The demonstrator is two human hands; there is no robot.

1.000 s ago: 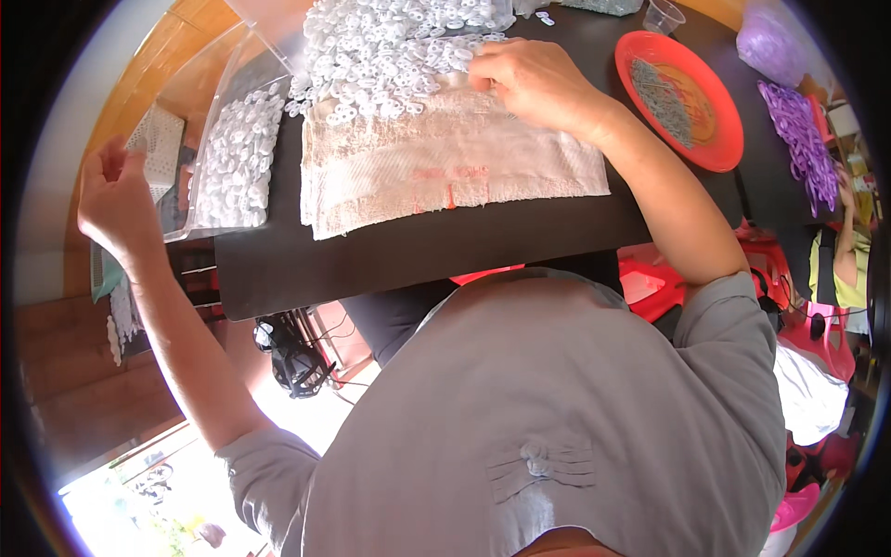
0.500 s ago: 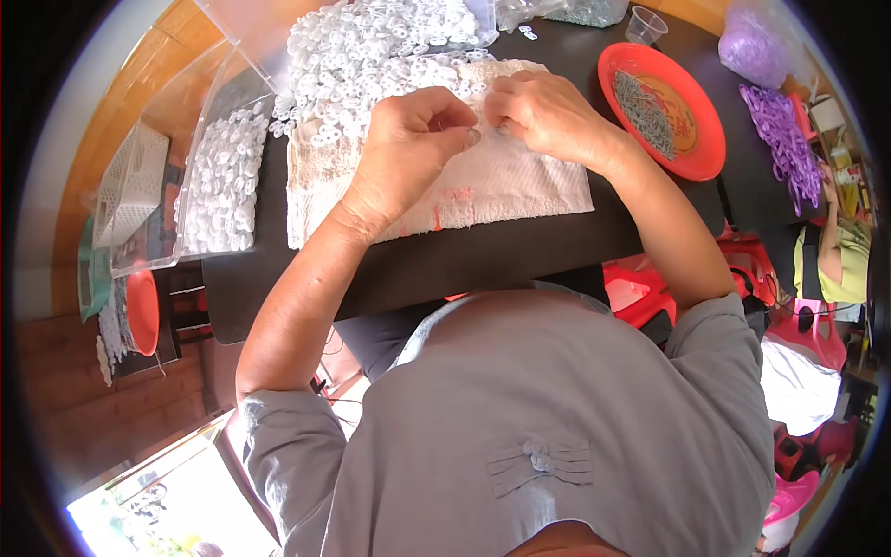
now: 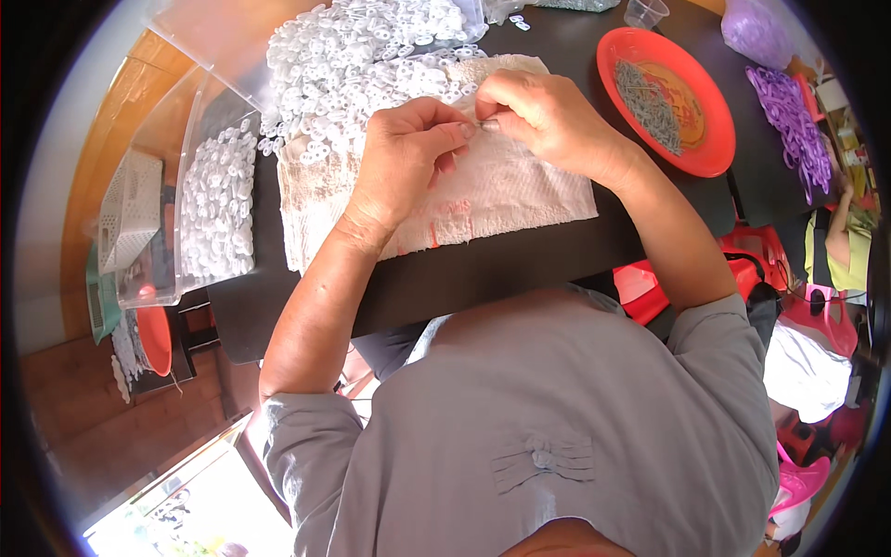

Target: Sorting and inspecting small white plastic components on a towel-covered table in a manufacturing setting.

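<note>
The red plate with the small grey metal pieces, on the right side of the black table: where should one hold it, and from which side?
Grip the red plate at its raised rim on the near right edge, coming from the right. That rim is bare there, while the grey metal pieces lie heaped on the inner left part. The right hand is nearest, though busy now.

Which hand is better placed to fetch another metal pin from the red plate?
Right, likely. The right hand lies nearer the red plate holding the grey metal pins, with bare black table between. The left hand would have to cross over it.
</note>
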